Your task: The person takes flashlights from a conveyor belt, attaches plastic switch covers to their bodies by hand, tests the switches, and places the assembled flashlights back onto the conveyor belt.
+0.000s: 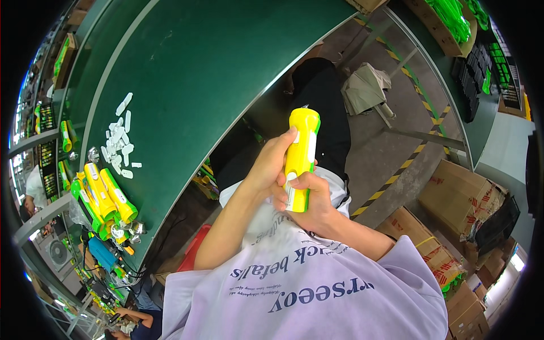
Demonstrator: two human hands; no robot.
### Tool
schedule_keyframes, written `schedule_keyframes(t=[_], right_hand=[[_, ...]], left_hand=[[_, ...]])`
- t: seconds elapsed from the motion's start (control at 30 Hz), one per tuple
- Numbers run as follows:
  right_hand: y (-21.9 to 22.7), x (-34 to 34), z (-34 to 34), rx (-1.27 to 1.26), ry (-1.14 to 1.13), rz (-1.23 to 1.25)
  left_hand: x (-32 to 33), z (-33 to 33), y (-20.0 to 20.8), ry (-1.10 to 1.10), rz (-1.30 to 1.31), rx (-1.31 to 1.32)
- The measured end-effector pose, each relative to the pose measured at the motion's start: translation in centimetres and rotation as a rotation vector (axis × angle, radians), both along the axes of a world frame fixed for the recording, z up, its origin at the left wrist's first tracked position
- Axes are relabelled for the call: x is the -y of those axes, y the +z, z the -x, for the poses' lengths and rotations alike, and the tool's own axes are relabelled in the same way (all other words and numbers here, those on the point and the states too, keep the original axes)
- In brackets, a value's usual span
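Note:
Both my hands hold a yellow and green flashlight (303, 126) in front of my body, its wider end pointing away from me. My left hand (268, 164) grips its left side, with the thumb laid along the yellow casing. Around the lower end closes my right hand (318, 205), its thumb pressed on the casing near a white piece. The fingers behind the flashlight are partly hidden.
On the green table (209, 62) to my left lie small white plastic pieces (118, 144) and several yellow and green flashlights (105, 195). Cardboard boxes (456, 192) stand on the right. Another person (144, 320) works at the lower left.

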State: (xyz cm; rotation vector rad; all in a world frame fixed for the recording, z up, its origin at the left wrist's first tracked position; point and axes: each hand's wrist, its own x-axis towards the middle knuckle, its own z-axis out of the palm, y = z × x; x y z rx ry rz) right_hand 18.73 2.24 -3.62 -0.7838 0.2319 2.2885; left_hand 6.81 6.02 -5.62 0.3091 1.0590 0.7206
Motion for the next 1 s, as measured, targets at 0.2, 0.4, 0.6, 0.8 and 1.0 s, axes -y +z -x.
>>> schedule_keyframes(t=[0.2, 0.4, 0.6, 0.8, 1.0], right_hand=[[0.0, 0.0, -0.1, 0.02, 0.037, -0.039], [0.3, -0.4, 0.0, 0.034, 0.055, -0.003], [0.3, -0.5, -0.1, 0.031, 0.072, 0.007], [0.0, 0.0, 0.2, 0.057, 0.086, -0.04], [0.2, 0.0, 0.2, 0.062, 0.095, -0.039]], left_hand=[[0.2, 0.1, -0.3, 0.006, -0.005, 0.067], [0.6, 0.3, -0.8, 0.034, -0.002, 0.177], [0.8, 0.1, -0.3, 0.029, -0.035, 0.066], [1.2, 0.5, -0.6, 0.033, -0.079, 0.109], [1.3, 0.7, -0.8, 0.022, -0.078, 0.132]])
